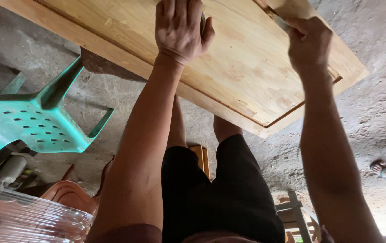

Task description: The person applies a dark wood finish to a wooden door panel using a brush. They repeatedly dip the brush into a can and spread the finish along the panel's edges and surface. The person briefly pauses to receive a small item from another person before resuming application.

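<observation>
A large pale wooden panel (247, 67) with a raised frame edge lies tilted in front of me. My left hand (179, 27) presses down on its upper middle, fingers curled over a small dark object (203, 20) that peeks out by the thumb; I cannot tell what that object is. My right hand (309, 42) is closed on a flat scraper (279, 19) whose blade touches the panel's frame near the top right corner. Most of the tool's handle is hidden inside the fist.
My legs in black shorts (220, 193) stand below the panel on a rough concrete floor (372, 103). A turquoise plastic chair (40, 121) lies at left, a brown chair (73, 193) and clear plastic (22, 220) lower left. Another person's sandalled foot (381, 170) shows at right.
</observation>
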